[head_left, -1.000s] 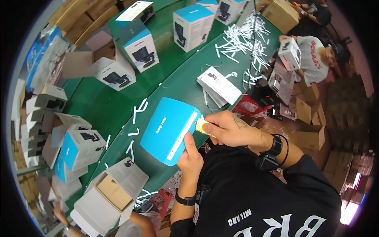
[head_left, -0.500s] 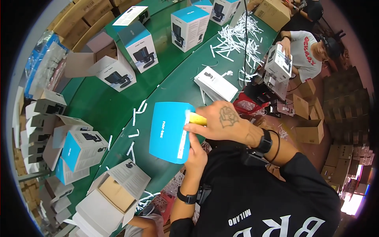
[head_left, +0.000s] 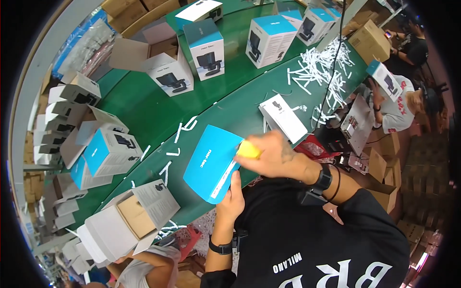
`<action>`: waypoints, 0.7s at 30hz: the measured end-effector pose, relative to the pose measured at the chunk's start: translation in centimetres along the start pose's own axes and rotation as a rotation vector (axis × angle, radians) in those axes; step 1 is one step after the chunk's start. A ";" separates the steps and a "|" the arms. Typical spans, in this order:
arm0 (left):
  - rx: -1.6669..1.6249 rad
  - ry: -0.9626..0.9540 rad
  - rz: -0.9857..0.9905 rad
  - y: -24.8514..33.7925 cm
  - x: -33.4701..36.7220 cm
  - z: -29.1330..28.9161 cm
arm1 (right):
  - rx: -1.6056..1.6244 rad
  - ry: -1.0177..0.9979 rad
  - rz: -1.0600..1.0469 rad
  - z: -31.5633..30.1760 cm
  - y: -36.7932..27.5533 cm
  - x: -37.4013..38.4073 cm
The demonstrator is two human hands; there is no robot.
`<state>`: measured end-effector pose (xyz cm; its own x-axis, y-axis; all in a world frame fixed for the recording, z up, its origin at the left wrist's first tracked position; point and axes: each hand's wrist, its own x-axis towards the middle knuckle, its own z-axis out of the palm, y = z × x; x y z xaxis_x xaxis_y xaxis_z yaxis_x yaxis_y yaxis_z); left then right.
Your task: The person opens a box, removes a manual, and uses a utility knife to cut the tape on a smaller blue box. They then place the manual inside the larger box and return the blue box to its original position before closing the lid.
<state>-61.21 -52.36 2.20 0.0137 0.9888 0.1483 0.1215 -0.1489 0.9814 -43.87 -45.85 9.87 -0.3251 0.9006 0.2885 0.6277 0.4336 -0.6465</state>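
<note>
blue box (head_left: 210, 163) is held over the near side of the green bench (head_left: 240, 103), big blue panel up, white marked band (head_left: 223, 182) along the edge nearest the wearer. i've got the left hand (head_left: 231, 202) gripping the box at that edge, thumb (head_left: 236, 182) lying along the band side, other fingers hidden under it. right hand (head_left: 271, 154) is blurred but curled round a yellow tool (head_left: 248, 150), which sits at the box's right corner, at the upper end of the band. can't tell from here if its tip is touching or just hovering; tool type unclear too. i judge the step as edge work: left braces the box, right applies the tool along the banded edge. next move calls for, i'd say, a firm left grip, a fixed box angle, right wrist tracking the edge rather than digging into the panel. main risk i see: thumb shares the tool's line, so it wants clearance. open white box (head_left: 103, 235) with brown insert (head_left: 137, 216) sits lower left, well apart; white printed stack (head_left: 284, 119) lies just past the right hand, loose paper strips (head_left: 314, 67) farther along.
</note>
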 end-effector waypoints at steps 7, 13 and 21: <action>0.106 -0.012 -0.047 0.6 -0.2 -0.9 | -0.095 -0.299 0.189 -9.2 9.6 -3.4; 0.083 -0.045 -0.178 0.8 -0.9 -2.3 | 0.184 -0.297 -0.417 -1.6 5.2 3.6; 0.789 -0.101 0.053 4.2 -2.5 -3.8 | 0.211 -0.331 -0.524 1.9 6.6 4.9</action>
<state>-64.49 -55.46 6.40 0.1247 0.9818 0.1434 0.7847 -0.1860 0.5913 -42.66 -38.61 5.67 -0.7720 0.5005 0.3919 0.1858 0.7673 -0.6138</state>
